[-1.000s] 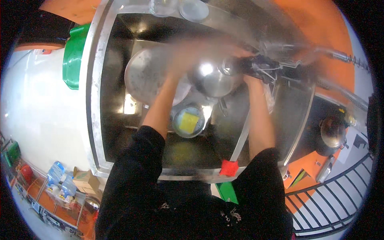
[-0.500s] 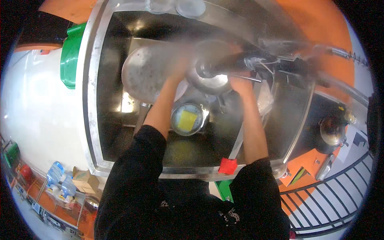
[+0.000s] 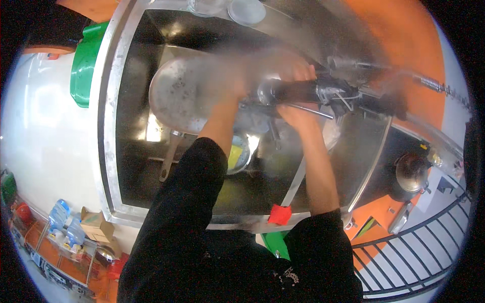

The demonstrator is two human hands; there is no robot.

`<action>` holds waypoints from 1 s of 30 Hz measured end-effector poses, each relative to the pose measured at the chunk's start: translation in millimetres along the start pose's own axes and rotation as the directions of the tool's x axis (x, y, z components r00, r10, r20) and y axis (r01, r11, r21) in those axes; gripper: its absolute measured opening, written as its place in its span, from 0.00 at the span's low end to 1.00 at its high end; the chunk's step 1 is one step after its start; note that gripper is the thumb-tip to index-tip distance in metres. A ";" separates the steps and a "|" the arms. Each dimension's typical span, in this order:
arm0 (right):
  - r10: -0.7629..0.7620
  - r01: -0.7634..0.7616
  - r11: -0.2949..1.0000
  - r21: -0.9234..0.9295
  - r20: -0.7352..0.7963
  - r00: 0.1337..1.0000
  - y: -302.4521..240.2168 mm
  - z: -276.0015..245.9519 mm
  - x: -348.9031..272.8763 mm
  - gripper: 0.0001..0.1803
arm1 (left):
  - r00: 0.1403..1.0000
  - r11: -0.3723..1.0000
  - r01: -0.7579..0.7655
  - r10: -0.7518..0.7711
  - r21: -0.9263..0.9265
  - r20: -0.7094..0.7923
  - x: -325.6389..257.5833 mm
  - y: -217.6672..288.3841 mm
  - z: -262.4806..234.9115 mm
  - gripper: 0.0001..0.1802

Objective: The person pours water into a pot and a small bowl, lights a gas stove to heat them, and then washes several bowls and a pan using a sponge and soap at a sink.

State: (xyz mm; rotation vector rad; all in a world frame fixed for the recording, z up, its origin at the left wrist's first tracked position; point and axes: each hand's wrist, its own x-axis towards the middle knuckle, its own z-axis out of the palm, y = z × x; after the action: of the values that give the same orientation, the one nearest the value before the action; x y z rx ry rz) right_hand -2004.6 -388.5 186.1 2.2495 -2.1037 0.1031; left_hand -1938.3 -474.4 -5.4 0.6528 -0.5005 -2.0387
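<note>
Mist and the lens blur cover the middle of the sink. My left hand [image 3: 236, 83] is smeared in it, at the right edge of a large round metal pan [image 3: 174, 96]. My right hand [image 3: 297, 113] reaches behind a black spray head [image 3: 300, 93] with a chrome lever [image 3: 316, 111]. Its fingertips show above the spray head, bent round something the spray head hides. A metal handle [image 3: 274, 134] hangs between my forearms; its vessel is blurred. Below my left forearm, a small round pan [image 3: 247, 156] holds a yellow sponge [image 3: 235, 155], both partly covered by my sleeve.
The steel sink rim [image 3: 108, 166] surrounds the work. A long pan handle [image 3: 169, 159] points toward the front. A red cloth [image 3: 279, 214] lies on the front edge. Clear round containers [image 3: 246, 11] stand on the back ledge. A spring hose [image 3: 432, 81] runs right; a wok [image 3: 411, 171] stands beyond.
The shiny round vessel between my hands has turned, and its bright inside no longer shows. My left forearm has shifted right, over the small pan. Fingertips of my right hand now show above the spray head.
</note>
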 end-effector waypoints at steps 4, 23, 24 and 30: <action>0.003 0.004 0.997 0.081 -0.090 0.996 -14.8 -2.2 16.9 0.29 | 0.963 0.963 0.270 -0.270 0.014 0.001 39.5 -20.8 -60.4 0.17; 0.182 -0.164 0.967 0.195 -0.080 0.980 2.0 -8.1 -13.2 0.29 | 0.936 0.933 0.333 -0.344 0.138 0.068 55.6 -28.2 4.9 0.17; 0.224 -0.193 0.939 0.284 -0.081 0.971 -1.9 -4.1 -15.0 0.26 | 0.906 0.910 0.413 -0.416 0.043 0.076 55.0 -20.4 3.0 0.18; 0.318 -0.219 0.878 0.425 -0.179 0.931 4.8 4.7 -14.2 0.20 | 0.956 0.792 -0.228 0.072 0.567 0.283 46.8 -6.8 4.2 0.17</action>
State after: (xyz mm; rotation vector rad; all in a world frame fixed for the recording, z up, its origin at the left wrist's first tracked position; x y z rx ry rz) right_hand -2010.3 -375.1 180.1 1.9616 -2.4106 0.8531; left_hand -1966.2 -510.8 -17.9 0.6916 -1.3408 -1.8049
